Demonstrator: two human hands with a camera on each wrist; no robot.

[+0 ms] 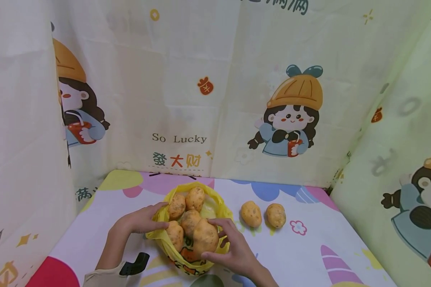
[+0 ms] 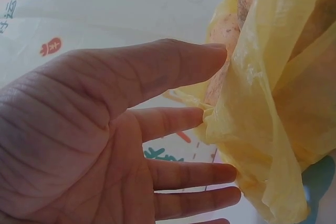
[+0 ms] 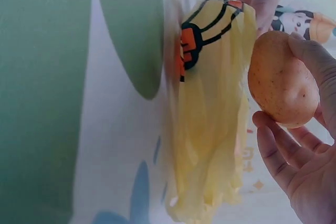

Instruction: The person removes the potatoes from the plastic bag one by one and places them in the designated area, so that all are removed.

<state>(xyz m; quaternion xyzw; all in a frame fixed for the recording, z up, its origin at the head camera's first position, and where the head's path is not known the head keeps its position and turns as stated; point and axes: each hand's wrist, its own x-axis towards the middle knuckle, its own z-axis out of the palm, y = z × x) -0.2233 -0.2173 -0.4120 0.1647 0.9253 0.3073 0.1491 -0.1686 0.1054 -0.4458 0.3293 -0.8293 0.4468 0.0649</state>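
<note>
A yellow plastic bag (image 1: 165,238) with black and orange print stands with its mouth spread wide. Several potatoes show inside it, among them one at the back (image 1: 195,199) and one at the left (image 1: 174,234). My right hand (image 1: 237,249) holds a large potato (image 1: 205,238) between thumb and fingers, over the bag's near right side; the right wrist view shows this potato (image 3: 283,80) above the rim. My left hand (image 1: 141,220) touches the bag's left rim. In the left wrist view its fingers (image 2: 194,174) are fairly straight, the thumb apart from them.
Two more potatoes, one (image 1: 251,214) beside the other (image 1: 275,215), lie on the table to the right of the bag. A patterned cloth (image 1: 291,255) covers the table. Printed curtains (image 1: 222,119) hang behind it and at both sides.
</note>
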